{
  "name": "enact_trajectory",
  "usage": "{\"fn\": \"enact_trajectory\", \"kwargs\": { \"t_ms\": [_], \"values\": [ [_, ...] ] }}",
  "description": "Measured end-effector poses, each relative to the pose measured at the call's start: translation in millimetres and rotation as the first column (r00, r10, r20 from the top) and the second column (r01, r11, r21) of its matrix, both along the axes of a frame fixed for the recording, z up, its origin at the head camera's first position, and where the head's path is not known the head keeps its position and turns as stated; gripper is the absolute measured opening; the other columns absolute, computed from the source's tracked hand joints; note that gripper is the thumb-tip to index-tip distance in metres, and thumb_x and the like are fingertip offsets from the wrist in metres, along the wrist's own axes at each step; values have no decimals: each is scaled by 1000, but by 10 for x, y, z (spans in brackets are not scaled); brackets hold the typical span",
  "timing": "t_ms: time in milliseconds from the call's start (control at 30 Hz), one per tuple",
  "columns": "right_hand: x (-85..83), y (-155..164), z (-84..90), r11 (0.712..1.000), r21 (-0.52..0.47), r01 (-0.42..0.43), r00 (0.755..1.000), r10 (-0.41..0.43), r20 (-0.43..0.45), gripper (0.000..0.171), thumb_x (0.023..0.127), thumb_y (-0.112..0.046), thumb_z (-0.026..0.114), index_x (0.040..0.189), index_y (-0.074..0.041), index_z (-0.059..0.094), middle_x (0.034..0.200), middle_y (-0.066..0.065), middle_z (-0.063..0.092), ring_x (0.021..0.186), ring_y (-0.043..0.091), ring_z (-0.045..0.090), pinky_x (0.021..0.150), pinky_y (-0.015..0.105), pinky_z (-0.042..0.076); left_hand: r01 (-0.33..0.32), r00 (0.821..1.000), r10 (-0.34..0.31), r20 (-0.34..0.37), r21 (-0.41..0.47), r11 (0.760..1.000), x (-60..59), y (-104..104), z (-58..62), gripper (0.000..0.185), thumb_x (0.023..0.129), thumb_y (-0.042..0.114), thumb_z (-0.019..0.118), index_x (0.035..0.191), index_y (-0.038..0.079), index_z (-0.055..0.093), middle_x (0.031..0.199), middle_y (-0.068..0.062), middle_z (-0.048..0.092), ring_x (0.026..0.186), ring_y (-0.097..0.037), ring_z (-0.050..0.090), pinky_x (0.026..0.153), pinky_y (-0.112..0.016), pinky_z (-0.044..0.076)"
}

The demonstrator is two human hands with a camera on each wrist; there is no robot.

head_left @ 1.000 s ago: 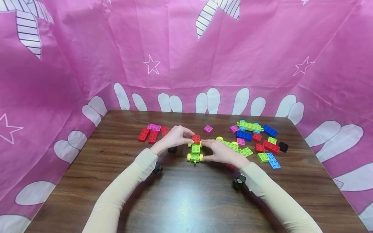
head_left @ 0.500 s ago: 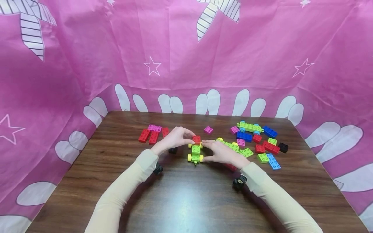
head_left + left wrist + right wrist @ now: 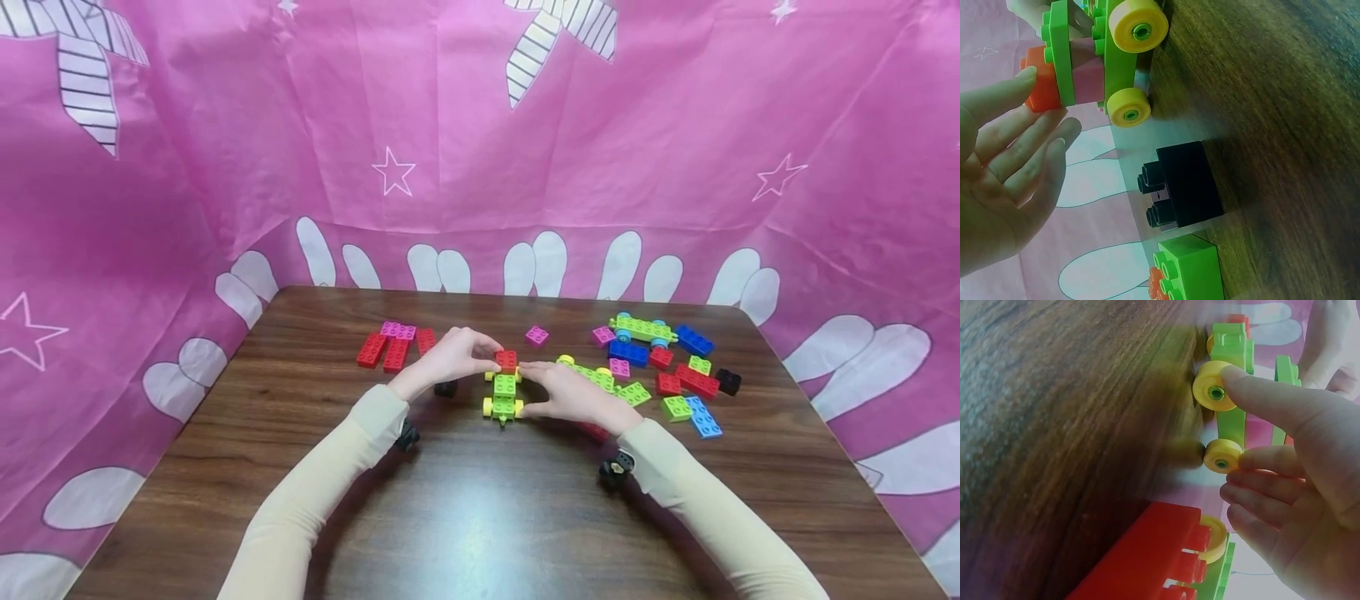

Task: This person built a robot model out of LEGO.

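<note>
A toy car [image 3: 503,407] of building bricks stands on the table between the hands: a lime green base on yellow wheels [image 3: 1137,26]. On the base sits a pink brick [image 3: 1087,70], topped by a lime green plate [image 3: 1061,56]. At the car's far end a red brick [image 3: 506,360] sits on that plate. My left hand [image 3: 450,357] pinches this red brick between thumb and fingertips. On the car's right side my right hand [image 3: 576,395] steadies it, thumb against the near wheel [image 3: 1213,386] and fingertips at the far wheel [image 3: 1222,456].
Beside the left hand lie a black brick [image 3: 1191,184] and a green brick [image 3: 1192,265]. Red bricks [image 3: 371,349] and a magenta one [image 3: 398,330] lie back left. Right of the hands are another yellow-wheeled base [image 3: 588,372], a blue-wheeled base [image 3: 641,326] and several loose bricks [image 3: 697,379].
</note>
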State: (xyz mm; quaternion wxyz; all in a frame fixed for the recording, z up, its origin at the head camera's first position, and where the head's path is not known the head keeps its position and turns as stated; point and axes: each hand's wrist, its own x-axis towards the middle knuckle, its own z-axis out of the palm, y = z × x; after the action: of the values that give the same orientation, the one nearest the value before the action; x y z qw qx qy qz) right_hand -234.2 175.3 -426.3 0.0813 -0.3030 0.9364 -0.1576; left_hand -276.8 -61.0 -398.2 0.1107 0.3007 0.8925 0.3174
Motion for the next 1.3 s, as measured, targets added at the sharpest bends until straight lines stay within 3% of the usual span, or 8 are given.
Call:
{"fn": "enact_trajectory", "kwargs": {
  "t_ms": [433,867,1067,1300],
  "values": [
    [9,52,1,1000,-1,24,1000,-24,11,72,85,-49,73,142,-11,54,147,11,55,137,30,52,108,52,46,6,1000,-6,-20,9,1000,18,10,-31,34,90,23,73,120,8,71,118,-8,74,110,-19,70,96,-35,57],
    [3,360,276,994,-71,87,992,-93,-80,61,85,-36,77,136,-7,59,141,13,60,131,33,57,104,53,50,-4,999,5,-38,31,1000,52,-8,-42,34,90,22,74,121,7,71,117,-8,74,111,-19,70,97,-35,56],
    [-47,572,379,994,-22,109,988,-110,-108,56,86,-30,77,133,-4,61,139,17,60,128,36,57,102,55,50,16,999,-14,-34,36,999,65,-17,-31,35,90,23,73,122,7,70,119,-8,74,111,-20,70,97,-34,56],
    [-107,718,341,993,33,117,990,-114,-88,47,88,-27,75,126,-2,65,124,17,69,118,35,63,98,53,53,25,998,-22,-61,45,999,66,-26,-24,34,89,22,74,120,6,70,116,-9,74,108,-19,71,95,-33,57]
  ]
}}
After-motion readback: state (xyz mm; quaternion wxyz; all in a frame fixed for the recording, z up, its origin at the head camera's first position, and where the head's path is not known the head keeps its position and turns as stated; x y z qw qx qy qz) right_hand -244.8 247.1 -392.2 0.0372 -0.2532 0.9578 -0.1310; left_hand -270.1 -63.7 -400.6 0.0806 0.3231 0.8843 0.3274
